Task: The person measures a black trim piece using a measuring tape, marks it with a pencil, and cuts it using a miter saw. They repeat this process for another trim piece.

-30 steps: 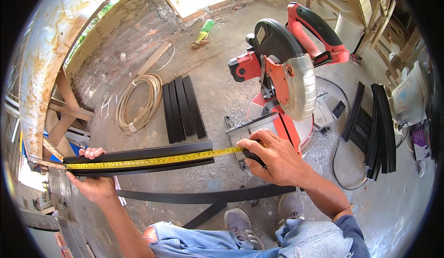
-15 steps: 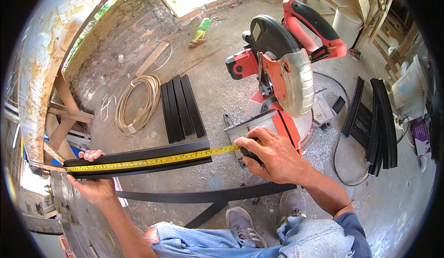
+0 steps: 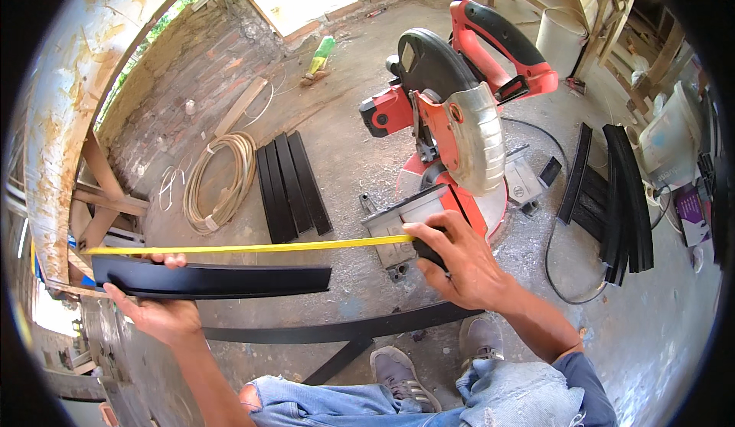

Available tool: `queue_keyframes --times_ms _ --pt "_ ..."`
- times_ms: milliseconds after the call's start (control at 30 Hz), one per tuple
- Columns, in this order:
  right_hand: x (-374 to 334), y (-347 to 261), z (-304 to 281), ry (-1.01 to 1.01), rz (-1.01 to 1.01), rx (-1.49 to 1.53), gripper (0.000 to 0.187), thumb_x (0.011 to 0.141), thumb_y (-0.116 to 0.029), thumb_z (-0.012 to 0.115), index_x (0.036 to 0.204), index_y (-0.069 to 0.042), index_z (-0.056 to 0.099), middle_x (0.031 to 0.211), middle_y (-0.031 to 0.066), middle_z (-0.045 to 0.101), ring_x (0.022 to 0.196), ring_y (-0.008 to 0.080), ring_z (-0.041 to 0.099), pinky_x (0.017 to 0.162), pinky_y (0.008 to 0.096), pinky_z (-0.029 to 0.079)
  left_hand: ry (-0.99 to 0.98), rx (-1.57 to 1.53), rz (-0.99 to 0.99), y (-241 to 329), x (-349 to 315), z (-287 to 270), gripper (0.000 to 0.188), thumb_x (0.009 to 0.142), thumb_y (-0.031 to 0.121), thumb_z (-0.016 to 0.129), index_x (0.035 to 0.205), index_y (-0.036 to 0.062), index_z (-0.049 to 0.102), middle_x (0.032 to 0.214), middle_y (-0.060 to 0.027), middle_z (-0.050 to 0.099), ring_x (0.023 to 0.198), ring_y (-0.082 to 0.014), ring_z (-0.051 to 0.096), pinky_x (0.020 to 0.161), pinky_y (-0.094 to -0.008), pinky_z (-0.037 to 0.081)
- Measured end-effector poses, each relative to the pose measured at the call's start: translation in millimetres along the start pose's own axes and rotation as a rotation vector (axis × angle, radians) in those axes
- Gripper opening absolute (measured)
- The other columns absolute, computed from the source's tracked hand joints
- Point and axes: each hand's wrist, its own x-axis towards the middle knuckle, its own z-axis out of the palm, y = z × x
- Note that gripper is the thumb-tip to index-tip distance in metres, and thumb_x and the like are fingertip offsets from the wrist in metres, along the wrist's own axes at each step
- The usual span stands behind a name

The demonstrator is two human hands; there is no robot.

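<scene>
My left hand (image 3: 161, 308) is closed around the left part of a short black metal profile (image 3: 230, 278), thumb on the near side and fingertips showing over the far edge. My right hand (image 3: 463, 262) grips the case of a tape measure (image 3: 430, 254), largely covered by the fingers. Its yellow blade (image 3: 306, 245) stretches left from the case, past the profile's far edge to beyond its left end. The blade is turned and stands apart from the profile along most of its length. Right behind my right hand stands a red and black miter saw (image 3: 452, 113).
Several black profile pieces (image 3: 295, 186) lie side by side beyond the held one, beside a coiled hose (image 3: 222, 174). Long black strips (image 3: 337, 326) lie before my shoes. More black pieces (image 3: 624, 205) and a power cord (image 3: 553, 251) are at right. Metal shavings surround the saw.
The tape blade has lifted off the profile and shifted to its far side, turning over. My left hand has tilted the profile, so its smooth outer face shows. The view has shifted slightly.
</scene>
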Motion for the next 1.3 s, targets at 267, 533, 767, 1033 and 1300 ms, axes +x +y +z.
queue_keyframes --times_ms 267,533,767,1033,1300 --pt "-132 43 -17 0.131 0.548 -0.127 0.044 0.084 -0.009 0.065 0.125 -0.002 0.054 0.102 0.0205 0.054 0.093 0.0382 0.057 0.083 0.0456 0.048 -0.227 0.488 -0.090 -70 -18 38 0.066 0.099 0.065 0.039 0.097 0.0018 0.056 0.076 -0.0096 0.060 0.065 -0.0232 0.064 0.064 -0.0365 0.054" --pt "-283 68 -13 0.234 0.849 -0.470 0.050 0.089 -0.021 0.064 0.131 0.001 0.047 0.110 0.0244 0.056 0.101 0.0414 0.055 0.090 0.0491 0.045 -0.939 1.122 -0.070 -186 -44 74 0.032 0.102 0.025 0.055 0.114 -0.0041 0.051 0.081 -0.0224 0.062 0.078 -0.0350 0.066 0.071 -0.0452 0.050" --pt "-300 73 -1 0.110 1.001 -0.447 0.052 0.087 -0.023 0.068 0.129 0.001 0.047 0.113 0.0236 0.056 0.106 0.0410 0.053 0.094 0.0487 0.045 -1.150 1.061 0.034 -289 -75 113 0.042 0.097 0.025 0.062 0.129 -0.0002 0.054 0.095 -0.0275 0.066 0.091 -0.0467 0.064 0.076 -0.0508 0.049" --pt "-310 69 9 0.222 0.926 -0.505 0.050 0.083 -0.018 0.069 0.126 0.001 0.051 0.119 0.0203 0.058 0.115 0.0384 0.051 0.098 0.0488 0.041 -1.275 1.417 0.377 -344 -100 128 0.066 0.098 0.033 0.059 0.152 0.0076 0.030 0.091 -0.0186 0.057 0.078 -0.0347 0.063 0.070 -0.0403 0.055" --pt "-241 84 -55 0.391 0.557 -0.562 0.050 0.078 -0.019 0.070 0.121 0.001 0.054 0.121 0.0206 0.057 0.115 0.0393 0.053 0.099 0.0491 0.042 -1.350 1.415 0.673 -356 -98 106 0.067 0.091 0.037 0.069 0.145 0.0077 0.042 0.118 -0.0219 0.048 0.098 -0.0356 0.058 0.072 -0.0420 0.056"
